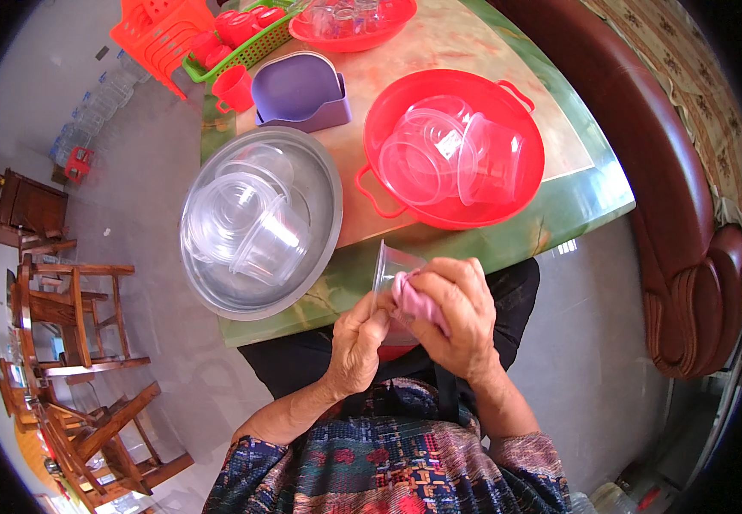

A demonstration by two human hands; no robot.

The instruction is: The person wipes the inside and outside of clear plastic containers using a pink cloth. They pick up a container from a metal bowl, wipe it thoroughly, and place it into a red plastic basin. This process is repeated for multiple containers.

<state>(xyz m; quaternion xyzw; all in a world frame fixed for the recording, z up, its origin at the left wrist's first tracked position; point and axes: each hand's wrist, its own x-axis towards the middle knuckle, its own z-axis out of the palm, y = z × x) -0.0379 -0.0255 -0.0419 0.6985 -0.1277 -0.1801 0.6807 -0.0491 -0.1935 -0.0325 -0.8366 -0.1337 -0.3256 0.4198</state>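
A clear plastic tub (383, 266) is held in front of my lap at the table's near edge. My left hand (359, 340) grips its rim from the left side. Bunched in my right hand (459, 311) is a pink cloth (417, 302), pressed against the tub's outer wall. Beyond my left hand, a round metal tray (319, 247) bears several clear plastic tubs (233, 209). To its right stands a red plastic basin (473, 215) with two handles, and more clear tubs (435, 151) lie inside it.
A purple plastic holder (300, 96), a red mug (234, 88), a green basket (249, 54) of red cups and a red bowl (345, 44) of glasses stand on the marble-patterned table (451, 247). A brown leather sofa (653, 128) flanks the right; wooden chairs (82, 321) lie left.
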